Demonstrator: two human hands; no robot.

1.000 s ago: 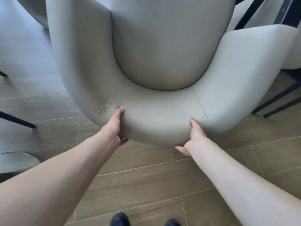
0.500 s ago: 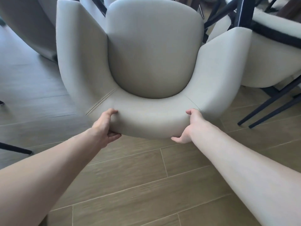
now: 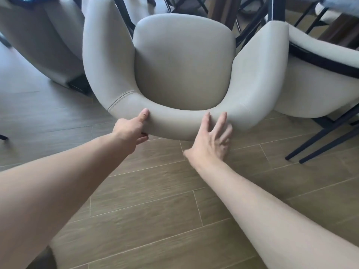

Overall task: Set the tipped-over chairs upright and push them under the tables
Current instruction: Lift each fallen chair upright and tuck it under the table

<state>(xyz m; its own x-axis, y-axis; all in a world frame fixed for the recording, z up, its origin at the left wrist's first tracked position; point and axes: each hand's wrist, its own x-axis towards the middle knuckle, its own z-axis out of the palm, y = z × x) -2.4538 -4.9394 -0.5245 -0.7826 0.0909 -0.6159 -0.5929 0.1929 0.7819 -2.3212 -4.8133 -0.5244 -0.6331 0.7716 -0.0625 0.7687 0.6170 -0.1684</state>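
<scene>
- Since the earlier frame my right hand [image 3: 211, 141] has let go of the chair [image 3: 182, 74]: its fingers [image 3: 220, 123] are now spread and released, laid flat against the back rim, where before they were clenched on it.
- My left hand [image 3: 131, 130] keeps its hold, thumb on top of the rim and fingers curled beneath, grasping the padded back.
- Beyond my fingers the chair stands upright on the floor [image 3: 155, 200], seat towards the dark legs of the worktop [image 3: 275, 8], with another chair [image 3: 310, 74] just beside it past my right fingers.
- I judge the chair bulky and fairly heavy, its shell stiff under soft, smooth padding that may slip.
- Best hold, I think: the curved back rim, one hand on each side.
</scene>
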